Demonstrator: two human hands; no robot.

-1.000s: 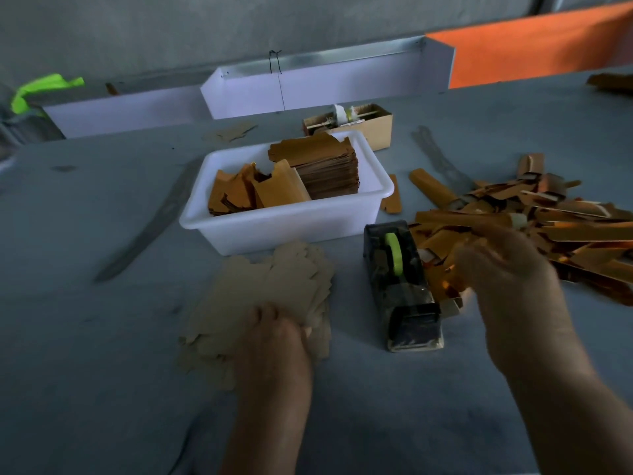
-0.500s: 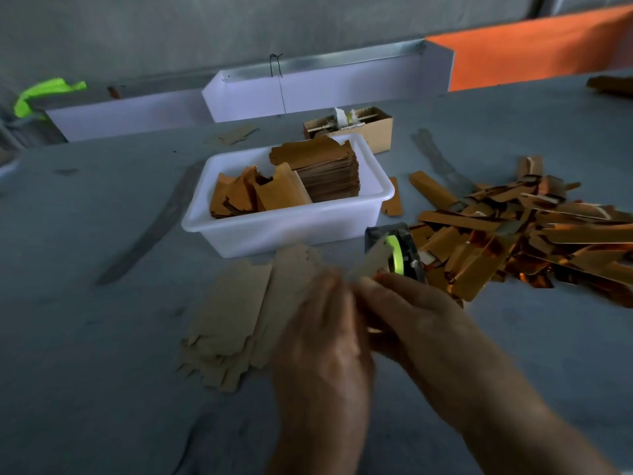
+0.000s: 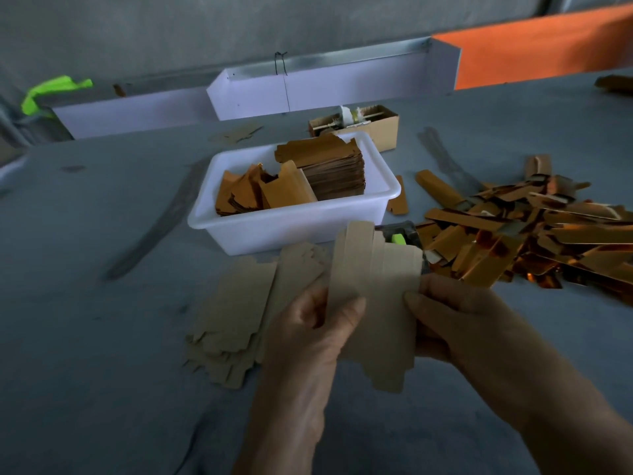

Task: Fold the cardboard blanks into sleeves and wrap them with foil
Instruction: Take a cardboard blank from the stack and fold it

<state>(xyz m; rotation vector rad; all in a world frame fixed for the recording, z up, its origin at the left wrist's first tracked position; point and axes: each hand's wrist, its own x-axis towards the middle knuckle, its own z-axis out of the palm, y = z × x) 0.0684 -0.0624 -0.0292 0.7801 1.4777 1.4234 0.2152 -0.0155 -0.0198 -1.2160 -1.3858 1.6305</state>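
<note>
A flat brown cardboard blank [image 3: 378,303] with score lines is held up above the table between both hands. My left hand [image 3: 308,341] pinches its left edge, thumb on the front. My right hand [image 3: 455,323] grips its right edge. A loose stack of more cardboard blanks [image 3: 236,320] lies on the table just left of my left hand. A heap of shiny copper foil-covered sleeves [image 3: 534,234] spreads over the table at the right.
A white plastic tub [image 3: 294,231] with orange foil sheets and a brown stack stands behind the blank. A tape dispenser [image 3: 400,236] is mostly hidden behind it. A small cardboard box [image 3: 373,126] and white trays [image 3: 318,94] sit at the back.
My left hand lifted one blank off the stack, my right hand came over from the foil heap, and both now hold the blank spread flat and higher.
</note>
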